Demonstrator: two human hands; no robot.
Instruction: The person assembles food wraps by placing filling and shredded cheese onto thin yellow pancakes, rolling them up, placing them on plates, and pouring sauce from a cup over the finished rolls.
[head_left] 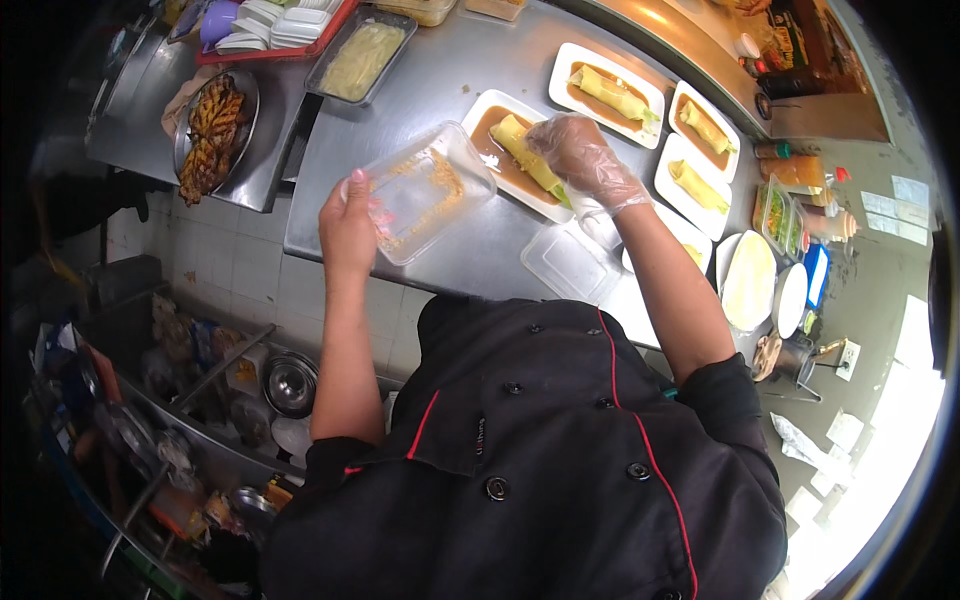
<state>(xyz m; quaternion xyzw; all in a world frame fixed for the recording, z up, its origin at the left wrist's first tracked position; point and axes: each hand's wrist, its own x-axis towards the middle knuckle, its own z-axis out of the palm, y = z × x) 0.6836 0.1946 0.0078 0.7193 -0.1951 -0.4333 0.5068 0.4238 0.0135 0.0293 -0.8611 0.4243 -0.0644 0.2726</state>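
My left hand (347, 222) grips a clear plastic container (430, 190) by its near edge and holds it tilted over the steel counter (420, 90); crumbs of yellow-brown filling cling to its inside. My right hand (582, 158), in a clear disposable glove, rests on a yellow-green rolled crepe (522, 150) lying in brown sauce on a white rectangular plate (490, 112). The fingers curl over the roll's near end.
Three more white plates with sauced rolls (610, 92) line the counter to the right. A clear lid (568, 262) lies by the counter edge. A tray of pale filling (362, 58), a pan of grilled pieces (212, 130), round plates (748, 280) and sauce bottles (800, 172) stand around.
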